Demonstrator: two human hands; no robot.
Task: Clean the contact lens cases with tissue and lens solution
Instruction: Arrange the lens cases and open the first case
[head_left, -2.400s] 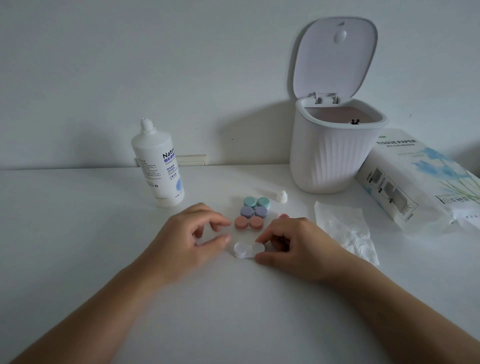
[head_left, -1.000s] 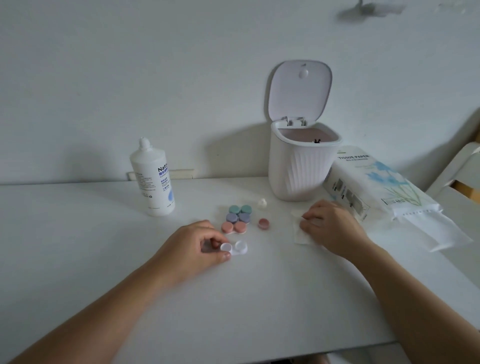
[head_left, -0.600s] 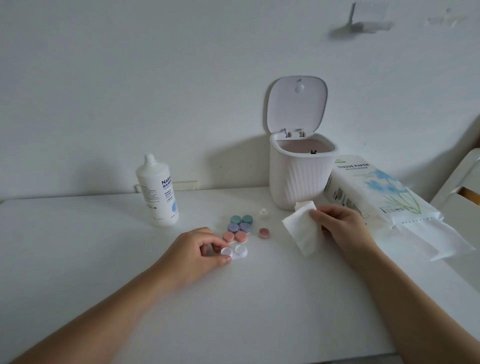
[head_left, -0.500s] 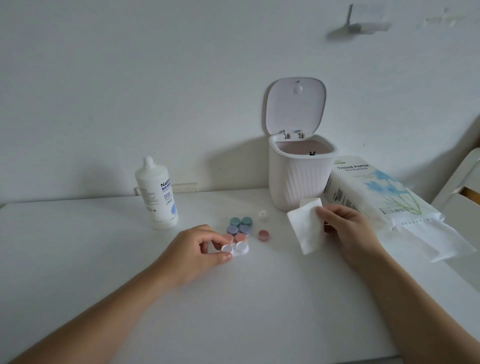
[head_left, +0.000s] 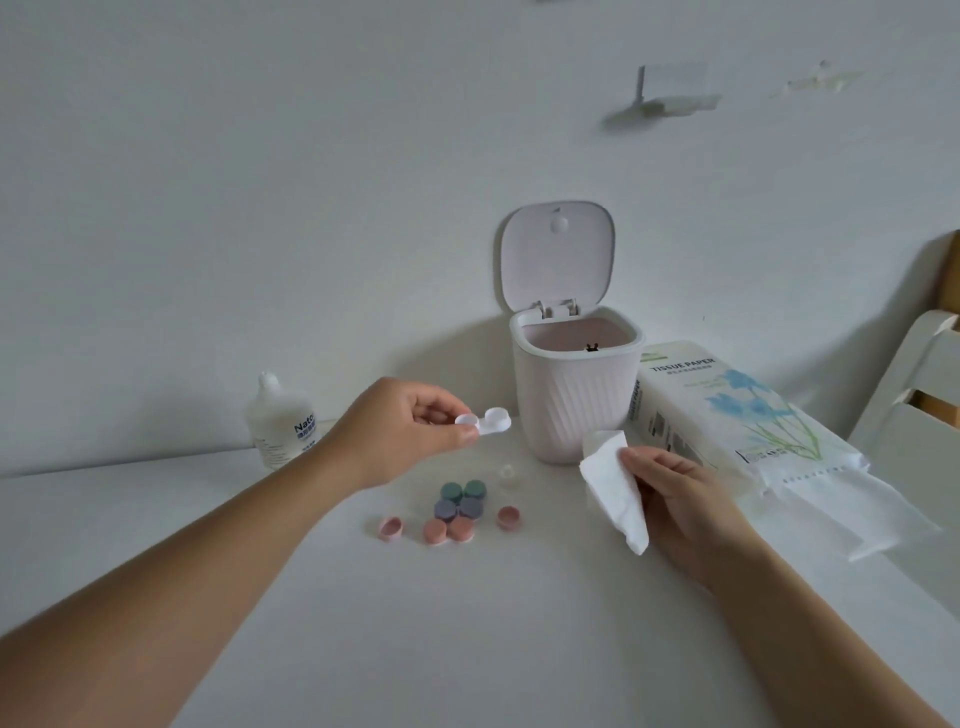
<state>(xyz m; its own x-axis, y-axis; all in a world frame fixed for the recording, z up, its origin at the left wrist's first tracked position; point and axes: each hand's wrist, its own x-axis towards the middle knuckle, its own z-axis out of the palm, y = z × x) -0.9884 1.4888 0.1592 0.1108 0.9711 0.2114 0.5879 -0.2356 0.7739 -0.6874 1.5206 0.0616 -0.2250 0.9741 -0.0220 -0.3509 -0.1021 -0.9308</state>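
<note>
White plastic twin-cup case (head_left: 485, 421) pinched by left hand (head_left: 400, 436) — crumpled soft tissue (head_left: 613, 488) gripped by right hand (head_left: 680, 499).

left hand (head_left: 400, 434): raised off the surface, thumb and forefinger pinching, arm stretched in from the near-left corner
right hand (head_left: 680, 499): lower, fingers curled in a grip, forearm coming from the near-right corner
</note>
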